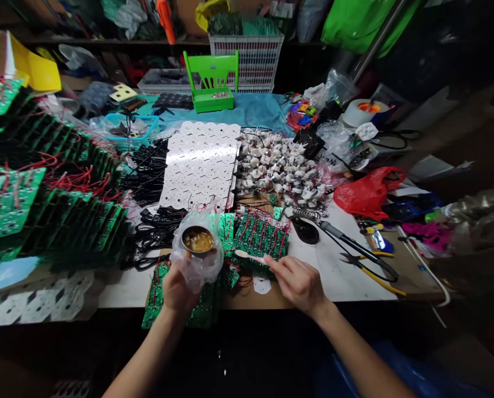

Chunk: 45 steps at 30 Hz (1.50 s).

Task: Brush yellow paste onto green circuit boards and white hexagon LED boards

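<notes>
My left hand (179, 284) is closed around a small round tin (197, 241) wrapped in a clear plastic bag (209, 268); the tin holds an amber, lumpy substance. Between the fingers of my right hand (299, 282) is a toothbrush (250, 256) with a pale pink handle, its head pointing left toward the tin but apart from it. Beneath the brush lies a green circuit board panel (259, 237) with red wires. More green boards (157, 296) lie under my left hand, partly hidden by it.
Tall stacks of wired green boards (76, 221) stand at left. White perforated sheets (201, 160) and a heap of small white parts (277, 166) lie behind. At right are a soldering iron (342, 237), yellow-handled pliers (360, 262) and a red bag (367, 193). A green chair-shaped holder (213, 99) stands farther back.
</notes>
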Tool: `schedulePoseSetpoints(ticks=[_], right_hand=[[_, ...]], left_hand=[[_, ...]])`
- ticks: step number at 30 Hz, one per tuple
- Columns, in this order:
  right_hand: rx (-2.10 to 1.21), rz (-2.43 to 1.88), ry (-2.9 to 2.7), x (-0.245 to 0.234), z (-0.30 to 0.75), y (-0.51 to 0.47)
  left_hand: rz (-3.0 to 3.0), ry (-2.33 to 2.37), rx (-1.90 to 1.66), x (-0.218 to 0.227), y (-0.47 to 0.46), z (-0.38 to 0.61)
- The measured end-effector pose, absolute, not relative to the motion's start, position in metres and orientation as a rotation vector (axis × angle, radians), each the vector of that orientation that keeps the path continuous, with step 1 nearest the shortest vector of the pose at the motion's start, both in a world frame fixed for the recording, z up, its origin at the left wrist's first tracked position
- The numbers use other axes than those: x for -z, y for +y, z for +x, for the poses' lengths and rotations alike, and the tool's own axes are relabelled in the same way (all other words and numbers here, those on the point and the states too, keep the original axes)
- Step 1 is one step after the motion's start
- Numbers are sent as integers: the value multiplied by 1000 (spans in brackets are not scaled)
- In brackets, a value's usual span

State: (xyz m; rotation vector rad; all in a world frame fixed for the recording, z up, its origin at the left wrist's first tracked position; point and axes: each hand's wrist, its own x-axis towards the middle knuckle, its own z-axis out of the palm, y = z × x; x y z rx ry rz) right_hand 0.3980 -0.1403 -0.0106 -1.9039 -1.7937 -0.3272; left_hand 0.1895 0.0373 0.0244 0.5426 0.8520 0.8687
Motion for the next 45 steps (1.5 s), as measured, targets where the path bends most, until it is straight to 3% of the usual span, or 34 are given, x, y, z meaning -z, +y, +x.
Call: schedulePoseSetpoints(ticks=[9,20,30,40,45], right_hand=[[565,-2177,-1607,21,439,-114],[336,-2001,-1826,4,387,-156],[260,-2004,-1721,5,408,-164],[549,-2302,-1500,23,447,-131],[505,-2149,-1552,8,426,-155]], left_hand=[[540,804,-786,-20,31,218],[578,835,-798,-18,30,217],[640,861,-760,-15,31,217],[612,834,-764,-17,31,218],[612,772,-756,-16,30,218]])
